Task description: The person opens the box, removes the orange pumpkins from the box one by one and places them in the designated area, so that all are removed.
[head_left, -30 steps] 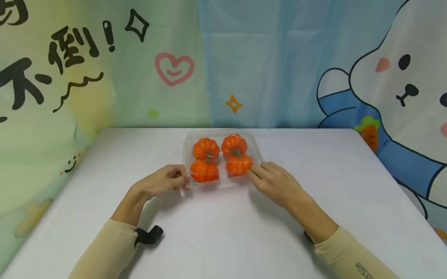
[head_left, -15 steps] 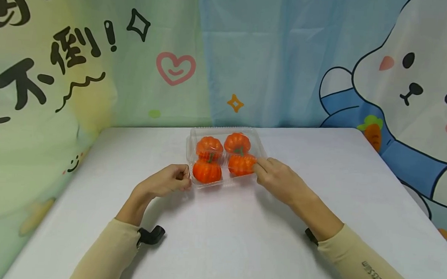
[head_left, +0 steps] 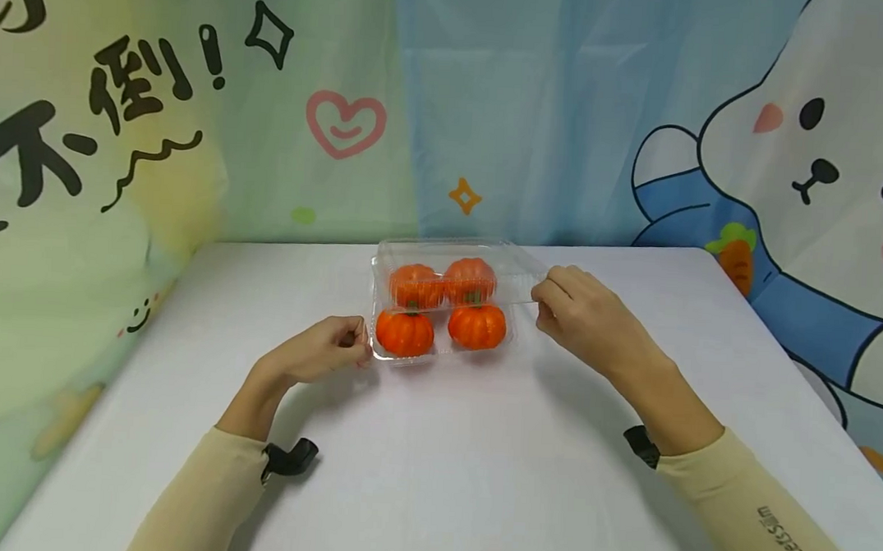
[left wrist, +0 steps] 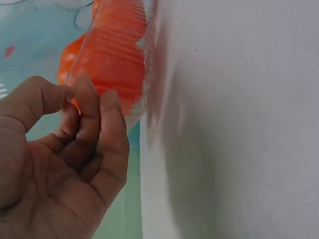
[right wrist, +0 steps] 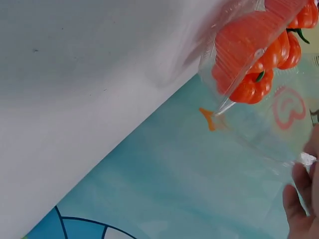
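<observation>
A clear plastic clamshell box (head_left: 441, 358) lies near the table's back edge in the head view, holding several small orange pumpkins (head_left: 478, 327) with green stems. Its hinged lid (head_left: 519, 271) is partly raised, tilted over the back pumpkins. My left hand (head_left: 326, 348) pinches the rim at the box's front left corner; the left wrist view shows thumb and fingertips on the thin plastic edge beside a pumpkin (left wrist: 114, 64). My right hand (head_left: 595, 319) pinches the lid's front right corner, above the table. In the right wrist view the right hand (right wrist: 304, 199) is partly cut off.
A white table (head_left: 433, 472) extends in front of the box and to both sides. Behind it hangs a printed cloth backdrop (head_left: 493, 105) with cartoon figures. A black strap mount (head_left: 290, 456) sits at the left wrist, and another (head_left: 641, 445) at the right.
My right hand has moved up and to the right, lifting the lid's front edge off the front pumpkins. The left hand has stayed at the box's left corner.
</observation>
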{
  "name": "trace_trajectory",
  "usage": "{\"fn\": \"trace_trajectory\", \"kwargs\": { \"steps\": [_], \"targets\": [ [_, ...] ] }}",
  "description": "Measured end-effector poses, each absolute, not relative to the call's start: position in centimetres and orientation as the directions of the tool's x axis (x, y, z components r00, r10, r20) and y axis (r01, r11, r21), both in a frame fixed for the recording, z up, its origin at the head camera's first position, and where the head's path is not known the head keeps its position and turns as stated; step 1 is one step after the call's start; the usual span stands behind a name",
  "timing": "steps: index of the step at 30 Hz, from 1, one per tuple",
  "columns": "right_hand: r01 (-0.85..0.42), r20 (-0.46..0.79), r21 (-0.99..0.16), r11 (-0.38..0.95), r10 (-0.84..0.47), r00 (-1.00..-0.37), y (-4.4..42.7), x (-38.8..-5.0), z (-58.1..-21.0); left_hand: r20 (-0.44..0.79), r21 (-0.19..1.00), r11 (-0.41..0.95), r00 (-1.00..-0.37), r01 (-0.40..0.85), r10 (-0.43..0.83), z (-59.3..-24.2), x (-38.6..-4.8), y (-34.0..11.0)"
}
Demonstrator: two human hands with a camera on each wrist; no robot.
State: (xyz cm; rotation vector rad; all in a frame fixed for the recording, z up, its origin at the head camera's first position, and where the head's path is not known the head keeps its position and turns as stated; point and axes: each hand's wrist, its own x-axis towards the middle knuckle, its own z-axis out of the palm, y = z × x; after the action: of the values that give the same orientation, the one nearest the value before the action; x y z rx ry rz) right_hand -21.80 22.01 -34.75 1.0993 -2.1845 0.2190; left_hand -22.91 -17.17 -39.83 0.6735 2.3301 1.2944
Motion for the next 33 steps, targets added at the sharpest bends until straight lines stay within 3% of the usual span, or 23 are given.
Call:
{"fn": "trace_trajectory", "kwargs": {
  "steps": [5, 10, 21, 33],
  "targets": [
    [-0.729, 0.720, 0.107, 0.676, -0.559, -0.412, 21.9, -22.4, -34.4, -0.124, 0.908, 0.389, -0.789, 0.154, 0.602, -39.8, -22.9, -17.5],
    [-0.749, 0.785, -0.046, 0.661, -0.440, -0.436, 21.6, -23.5, -34.5, -0.141, 0.917, 0.377, -0.779, 0.129, 0.611, -40.0, -22.8, -17.9],
    [-0.711, 0.737, -0.438, 0.551, -0.233, -0.635, 21.5, -25.6, -35.6, -0.158, 0.926, 0.360, -0.752, 0.112, 0.640, -40.4, -22.1, -18.6],
    [-0.618, 0.621, -0.663, 0.422, -0.151, -0.769, 20.4, -27.1, -36.7, -0.169, 0.940, 0.329, -0.723, 0.086, 0.670, -40.7, -21.8, -18.8]
  ]
}}
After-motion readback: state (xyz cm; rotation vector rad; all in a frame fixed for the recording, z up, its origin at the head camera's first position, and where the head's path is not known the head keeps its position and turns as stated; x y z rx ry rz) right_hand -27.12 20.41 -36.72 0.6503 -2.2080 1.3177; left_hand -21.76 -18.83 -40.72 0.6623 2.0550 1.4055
